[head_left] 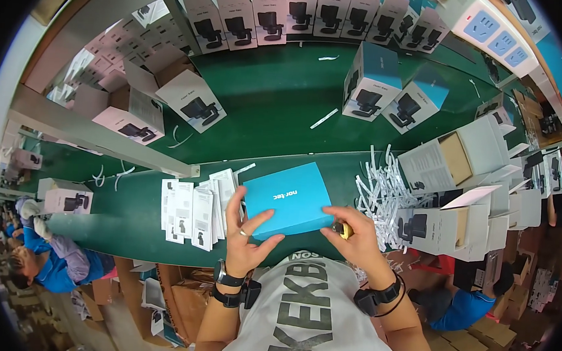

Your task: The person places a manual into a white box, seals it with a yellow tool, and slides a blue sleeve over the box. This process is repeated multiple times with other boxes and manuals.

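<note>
A bright blue box (290, 199) with white lettering lies over the green bench in front of me, tilted slightly. My left hand (245, 235) grips its left side, fingers along the edge and thumb near the front. At the right front corner, my right hand (353, 236) holds the box too. Tucked in that hand's fingers is a small yellow-and-black tool (343, 230), mostly covered, its exact kind unclear. Left of the box lie stacks of white printed leaflets (191, 208). A heap of white paper strips (384, 196) sits just right of it.
Open white cartons (421, 228) crowd the bench's right side. Two blue-topped boxes (373, 84) stand farther back, with a row of upright boxes (300, 10) behind. More open cartons (192, 101) are at left, past a metal rail (101, 140). Co-workers in blue (69, 268) are on both sides.
</note>
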### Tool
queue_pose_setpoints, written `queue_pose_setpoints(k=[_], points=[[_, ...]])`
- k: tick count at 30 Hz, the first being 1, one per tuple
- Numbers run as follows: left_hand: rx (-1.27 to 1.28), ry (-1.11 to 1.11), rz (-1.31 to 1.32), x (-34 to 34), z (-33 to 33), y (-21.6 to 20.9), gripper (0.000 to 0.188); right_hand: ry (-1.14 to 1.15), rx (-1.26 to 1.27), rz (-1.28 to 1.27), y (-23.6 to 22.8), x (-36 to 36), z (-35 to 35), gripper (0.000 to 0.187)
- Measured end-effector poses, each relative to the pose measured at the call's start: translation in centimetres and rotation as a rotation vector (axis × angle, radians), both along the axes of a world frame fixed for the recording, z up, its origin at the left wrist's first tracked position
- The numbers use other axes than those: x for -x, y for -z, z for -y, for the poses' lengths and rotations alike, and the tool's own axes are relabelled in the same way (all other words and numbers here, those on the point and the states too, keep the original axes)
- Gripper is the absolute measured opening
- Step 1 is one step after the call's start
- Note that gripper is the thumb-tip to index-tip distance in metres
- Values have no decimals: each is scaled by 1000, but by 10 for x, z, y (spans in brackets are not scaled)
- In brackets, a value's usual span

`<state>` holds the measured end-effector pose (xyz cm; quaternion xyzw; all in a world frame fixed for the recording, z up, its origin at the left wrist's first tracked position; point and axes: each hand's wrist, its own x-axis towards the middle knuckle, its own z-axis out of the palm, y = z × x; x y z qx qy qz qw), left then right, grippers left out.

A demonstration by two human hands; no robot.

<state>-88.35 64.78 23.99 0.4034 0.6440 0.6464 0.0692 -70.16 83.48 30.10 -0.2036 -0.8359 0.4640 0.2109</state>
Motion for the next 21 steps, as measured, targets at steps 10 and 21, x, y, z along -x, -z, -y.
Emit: queue_pose_setpoints(k=[10,21], points=[[130,50,-239,4,14,21,60,56,-336,-82,34,-4,3,58],[569,89,-696,2,27,-29,63,-26,-567,-16,38,-3,4,55]])
